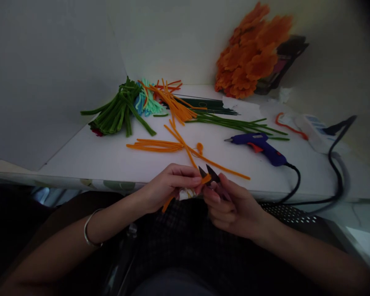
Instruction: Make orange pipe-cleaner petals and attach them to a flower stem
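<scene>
My left hand (172, 183) pinches an orange pipe cleaner (206, 179) near the table's front edge. Its tip pokes out past the fingers, and another orange end hangs below the hand. Something white with a yellowish mark (186, 194) shows under those fingers; what it is I cannot make out. My right hand (231, 205) is closed around small thread snips (214, 174). The dark blades stand apart, with the orange tip between or just against them. Beyond the hands lie loose orange pipe cleaners (160, 145) and a small coiled orange piece (200, 149).
A blue glue gun (259, 144) lies right, its cord running to a white power strip (319, 131). Green pipe cleaners (117, 111), pale teal ones (149, 100) and dark green wire stems (200, 105) lie behind. Orange artificial flowers (249, 53) stand at the back.
</scene>
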Demonstrator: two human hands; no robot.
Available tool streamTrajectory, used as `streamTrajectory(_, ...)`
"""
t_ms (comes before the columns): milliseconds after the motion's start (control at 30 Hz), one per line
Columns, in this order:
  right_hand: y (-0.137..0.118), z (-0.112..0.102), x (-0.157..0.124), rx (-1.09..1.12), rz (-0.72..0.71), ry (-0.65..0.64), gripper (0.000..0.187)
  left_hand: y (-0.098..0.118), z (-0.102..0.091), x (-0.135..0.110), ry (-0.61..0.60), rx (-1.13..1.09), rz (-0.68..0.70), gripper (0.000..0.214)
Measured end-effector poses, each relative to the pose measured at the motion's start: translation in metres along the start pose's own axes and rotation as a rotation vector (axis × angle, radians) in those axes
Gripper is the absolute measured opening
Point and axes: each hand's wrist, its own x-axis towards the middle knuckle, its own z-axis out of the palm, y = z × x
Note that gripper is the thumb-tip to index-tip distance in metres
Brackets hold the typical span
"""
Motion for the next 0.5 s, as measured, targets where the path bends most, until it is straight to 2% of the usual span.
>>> streamTrajectory(200, 0.000, 0.002, -0.001, -0.012, 0.013, 0.026, 0.037, -0.001, -0.007, -0.003, -0.017, 0.156, 0.010, 0.022)
streamTrajectory(500, 0.018, -0.007, 0.003, -0.039, -0.098, 0.023, 0.046, 0.004, 0.005, -0.005, -0.036, -0.080, -0.040, 0.021)
